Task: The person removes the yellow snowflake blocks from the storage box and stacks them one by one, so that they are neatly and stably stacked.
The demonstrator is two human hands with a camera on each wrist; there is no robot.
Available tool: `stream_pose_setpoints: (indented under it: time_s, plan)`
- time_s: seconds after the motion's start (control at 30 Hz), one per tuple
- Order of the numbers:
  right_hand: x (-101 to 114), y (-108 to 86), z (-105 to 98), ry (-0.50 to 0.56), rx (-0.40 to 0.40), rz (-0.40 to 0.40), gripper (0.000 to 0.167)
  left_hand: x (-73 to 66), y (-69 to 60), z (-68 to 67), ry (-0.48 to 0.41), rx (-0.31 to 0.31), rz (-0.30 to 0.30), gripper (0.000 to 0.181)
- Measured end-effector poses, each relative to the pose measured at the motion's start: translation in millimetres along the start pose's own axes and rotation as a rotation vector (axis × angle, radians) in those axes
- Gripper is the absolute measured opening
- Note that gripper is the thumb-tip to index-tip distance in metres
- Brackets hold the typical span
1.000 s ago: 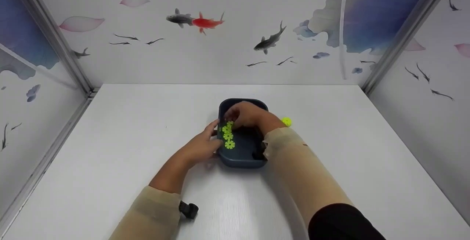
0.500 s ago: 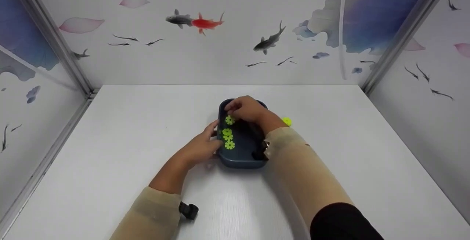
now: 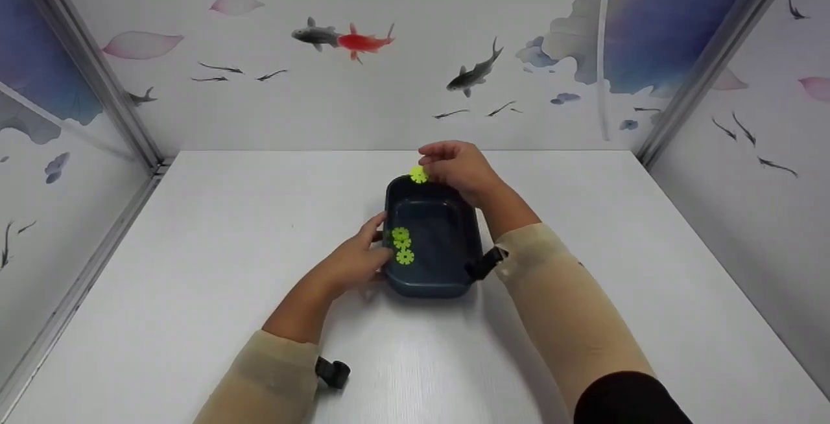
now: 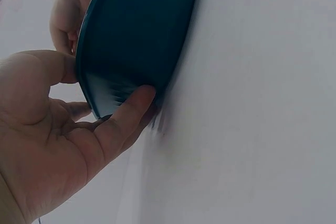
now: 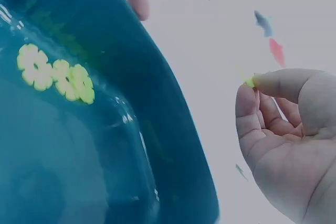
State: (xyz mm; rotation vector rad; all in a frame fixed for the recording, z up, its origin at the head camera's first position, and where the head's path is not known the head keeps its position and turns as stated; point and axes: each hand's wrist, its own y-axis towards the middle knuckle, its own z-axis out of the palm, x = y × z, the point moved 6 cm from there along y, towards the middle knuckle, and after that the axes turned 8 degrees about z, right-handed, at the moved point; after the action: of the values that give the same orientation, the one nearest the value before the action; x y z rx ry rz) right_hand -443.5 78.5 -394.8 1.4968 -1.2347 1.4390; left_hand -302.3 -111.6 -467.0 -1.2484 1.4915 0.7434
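Observation:
In the head view, a dark blue-green rectangular tray (image 3: 428, 289) stands mid-table. My left hand (image 3: 355, 260) grips its left side, thumb at the rim and fingers against the outer wall, as the left wrist view shows with the tray wall (image 4: 136, 30). Above the tray's far edge, my right hand (image 3: 460, 168) pinches a yellow-green notched, flower-shaped disc (image 3: 418, 174) between thumb and index finger. Only a sliver of this disc (image 5: 250, 82) shows in the right wrist view. Several like discs (image 3: 404, 256) lie inside along the tray's left wall, two of them overlapping.
A white wall (image 3: 389, 113) printed with fish rises behind the white table (image 3: 246, 216), with side walls left and right. Small black devices sit on both wrists, the right one (image 3: 486, 264) over the tray's right rim.
My right hand has lifted one disc out from the tray's far left and moved up and away past the far rim. The left hand has stayed put. The loose disc right of the tray is now hidden.

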Motion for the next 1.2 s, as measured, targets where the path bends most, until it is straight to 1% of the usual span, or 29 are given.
stream_pose_setpoints:
  time_s: [0.07,0.17,0.3,0.5,0.7,0.83,0.93,1.2]
  plan:
    - [1.3,-7.4,-8.2,0.003,-0.006,-0.013,0.032,0.3,0.4,-0.2,-0.002,-0.004,0.0,0.081]
    - [-0.9,-19.8,-23.5,-0.02,-0.03,-0.023,0.032,1.1,1.3,0.1,0.005,-0.006,-0.001,0.082]
    - [-9.6,-34.9,-50.1,-0.044,-0.088,-0.011,0.032,2.2,2.1,0.5,0.011,-0.005,0.002,0.081]
    - [-33.7,-50.3,-91.7,-0.021,-0.181,0.049,0.033,2.5,1.4,0.9,0.023,-0.002,0.001,0.082]
    - [-65.3,-61.4,-121.0,0.002,-0.258,0.116,0.032,2.9,2.0,0.6,0.03,-0.003,-0.002,0.082]
    - [-84.4,-63.1,-134.5,0.037,-0.297,0.159,0.03,2.7,1.9,0.9,0.033,-0.005,0.002,0.082]
    - [-94.3,-61.6,-139.8,0.055,-0.31,0.18,0.031,3.0,1.5,0.5,0.035,-0.005,-0.001,0.081]
    - [-112.1,-60.0,-145.0,0.048,-0.32,0.23,0.044,2.2,1.8,1.0,0.028,0.006,0.005,0.082]
